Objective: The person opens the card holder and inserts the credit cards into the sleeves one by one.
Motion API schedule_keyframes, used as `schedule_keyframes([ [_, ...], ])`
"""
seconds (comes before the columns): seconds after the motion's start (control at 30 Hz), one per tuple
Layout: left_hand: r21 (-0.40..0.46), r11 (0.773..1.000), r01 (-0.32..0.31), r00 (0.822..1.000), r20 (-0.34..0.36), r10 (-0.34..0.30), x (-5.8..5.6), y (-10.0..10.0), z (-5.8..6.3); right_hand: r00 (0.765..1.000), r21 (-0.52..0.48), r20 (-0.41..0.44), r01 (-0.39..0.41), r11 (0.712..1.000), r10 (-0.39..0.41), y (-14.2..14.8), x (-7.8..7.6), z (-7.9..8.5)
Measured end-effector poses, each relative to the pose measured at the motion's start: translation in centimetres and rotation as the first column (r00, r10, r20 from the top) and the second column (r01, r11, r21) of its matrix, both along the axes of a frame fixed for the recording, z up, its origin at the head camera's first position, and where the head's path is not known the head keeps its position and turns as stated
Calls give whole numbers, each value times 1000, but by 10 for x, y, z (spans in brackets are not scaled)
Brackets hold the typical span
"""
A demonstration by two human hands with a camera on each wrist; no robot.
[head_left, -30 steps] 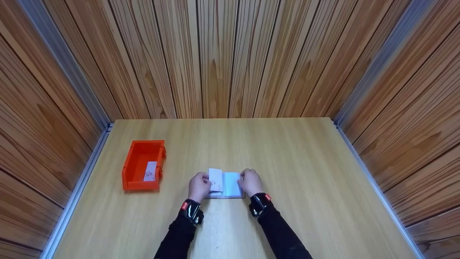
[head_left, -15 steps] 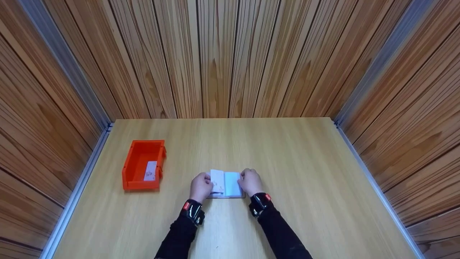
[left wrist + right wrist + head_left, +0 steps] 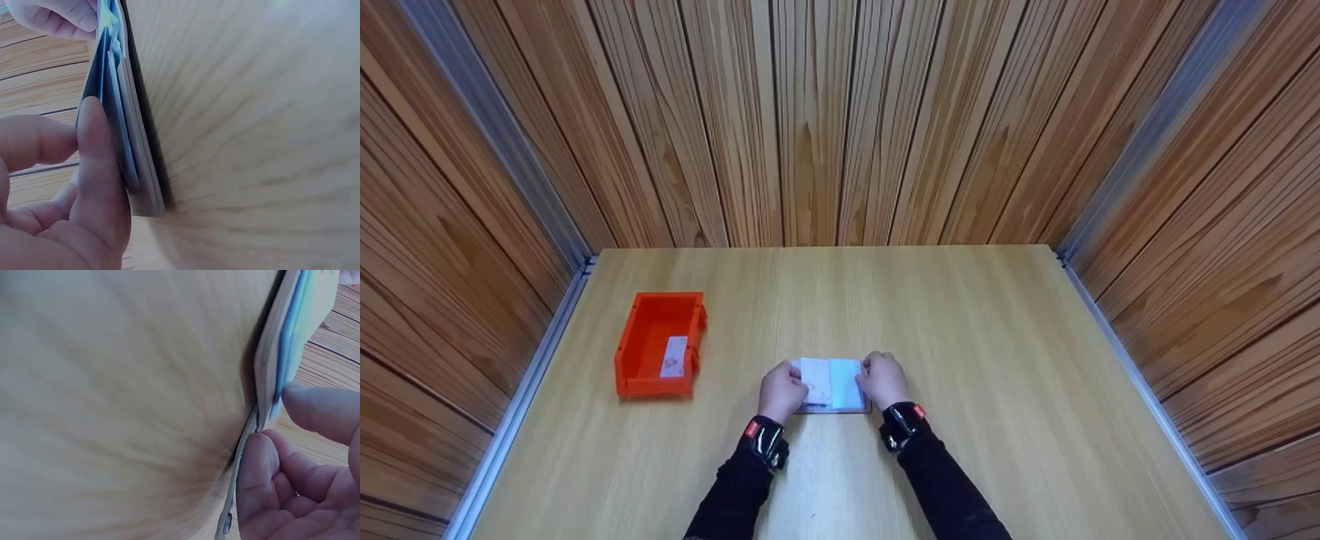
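Observation:
A small card holder [image 3: 847, 384] lies spread open on the table, its right side showing a light blue leaf. Over its left side is a white card [image 3: 814, 379] with a faint print, pinched at its left edge by my left hand [image 3: 782, 390]. In the left wrist view the card [image 3: 91, 84] stands at a slight angle over the holder's leaves. My right hand [image 3: 884, 379] grips the holder's right edge between thumb and fingers. Beside those fingers, the right wrist view shows a strap [image 3: 229, 509] with a metal snap.
An orange bin [image 3: 654, 387] stands on the table to the left, with another white card [image 3: 674, 357] inside. Wood-panelled walls [image 3: 810, 135] with metal corner posts [image 3: 502, 120] enclose the table [image 3: 960, 322] at the back and sides.
My left hand has shifted slightly right with the white card, whose far edge has come down nearer to me, level with the holder. My right hand stays in place.

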State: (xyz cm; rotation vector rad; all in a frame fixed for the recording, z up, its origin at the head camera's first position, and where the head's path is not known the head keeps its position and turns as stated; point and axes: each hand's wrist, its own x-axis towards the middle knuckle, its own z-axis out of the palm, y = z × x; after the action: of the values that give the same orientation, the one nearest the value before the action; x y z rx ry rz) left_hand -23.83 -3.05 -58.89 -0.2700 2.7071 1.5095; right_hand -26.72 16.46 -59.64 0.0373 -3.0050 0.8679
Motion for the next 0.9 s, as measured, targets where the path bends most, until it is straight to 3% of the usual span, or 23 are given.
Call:
schedule_keyframes([
  [0.53,-30,999,26,996,-90,-29,1,-1,-3,998,10,-51,-19,1000,20,0,1,1],
  [0.73,-28,999,25,997,-68,-27,1,-1,-2,999,15,-50,-20,1000,21,0,2,2],
  [0.9,-44,999,23,995,-91,-27,1,-2,-2,998,17,-53,-19,1000,20,0,2,2],
])
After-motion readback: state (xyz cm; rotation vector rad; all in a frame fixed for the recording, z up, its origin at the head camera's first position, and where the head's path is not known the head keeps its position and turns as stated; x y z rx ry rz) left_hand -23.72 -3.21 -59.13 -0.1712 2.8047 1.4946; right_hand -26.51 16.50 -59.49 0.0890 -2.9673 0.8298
